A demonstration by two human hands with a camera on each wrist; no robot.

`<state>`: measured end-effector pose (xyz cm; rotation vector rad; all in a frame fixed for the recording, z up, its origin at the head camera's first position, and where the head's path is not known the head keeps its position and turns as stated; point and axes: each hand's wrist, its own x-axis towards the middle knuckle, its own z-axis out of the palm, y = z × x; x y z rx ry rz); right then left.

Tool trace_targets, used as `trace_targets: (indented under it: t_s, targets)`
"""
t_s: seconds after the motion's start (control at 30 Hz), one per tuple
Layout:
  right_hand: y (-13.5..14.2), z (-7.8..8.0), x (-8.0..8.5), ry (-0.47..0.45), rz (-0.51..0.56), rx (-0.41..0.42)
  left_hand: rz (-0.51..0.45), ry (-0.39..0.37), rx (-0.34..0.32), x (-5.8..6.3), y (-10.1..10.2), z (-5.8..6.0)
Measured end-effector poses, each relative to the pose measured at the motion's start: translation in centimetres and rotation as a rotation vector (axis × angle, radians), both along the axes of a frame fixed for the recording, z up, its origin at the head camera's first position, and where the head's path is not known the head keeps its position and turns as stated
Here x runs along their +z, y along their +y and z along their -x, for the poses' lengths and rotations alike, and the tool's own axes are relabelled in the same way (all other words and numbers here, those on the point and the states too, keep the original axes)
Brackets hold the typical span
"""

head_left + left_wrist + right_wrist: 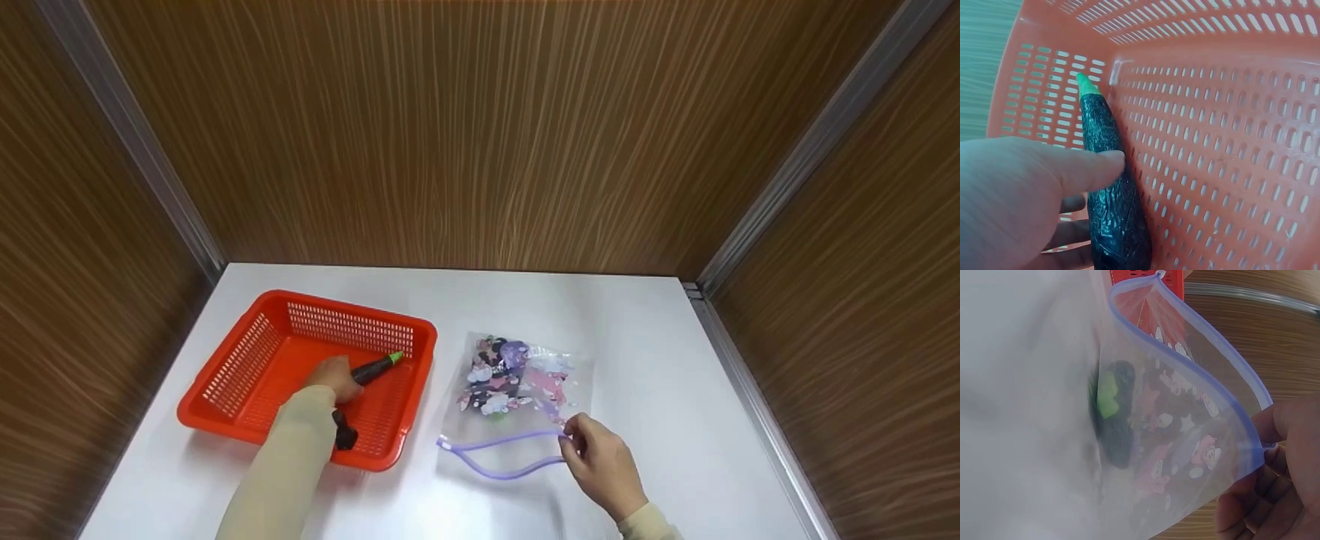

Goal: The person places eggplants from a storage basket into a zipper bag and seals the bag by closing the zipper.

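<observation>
Inside the red basket (307, 435), my left hand (335, 379) grips a long, dark, wrinkled eggplant (1109, 197) with a bright green stem end. The thumb lies across its body, and the fingers go behind it. In the head view the green tip (396, 357) points toward the basket's right wall. My right hand (600, 457) pinches the right corner of a clear zip bag (465, 420) by its purple zip edge. The bag's mouth gapes, with cartoon figures and stars printed on its sides. Through the plastic shows a dark thing with a green part (1117, 413).
Basket and bag lie side by side on a white table (637, 337). Wood-grain panels (450, 135) rise behind and on both sides, with metal strips (757, 397) along the corners. A small black piece (345, 433) shows beside my left wrist, over the basket.
</observation>
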<state>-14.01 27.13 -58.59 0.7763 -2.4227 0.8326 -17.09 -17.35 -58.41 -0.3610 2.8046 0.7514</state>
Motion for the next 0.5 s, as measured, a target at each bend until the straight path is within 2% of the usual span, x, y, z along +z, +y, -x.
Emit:
trace_targets:
  t_s: [0.13, 0.5]
  targets:
    - [-0.05, 0.05, -0.14, -0.006, -0.007, -0.01, 0.031, -0.014, -0.022, -0.33, -0.14, 0.18]
    - [-0.09, 0.18, -0.38, -0.01, -0.02, -0.004, 0.048, -0.031, -0.009, -0.9, -0.45, 0.49]
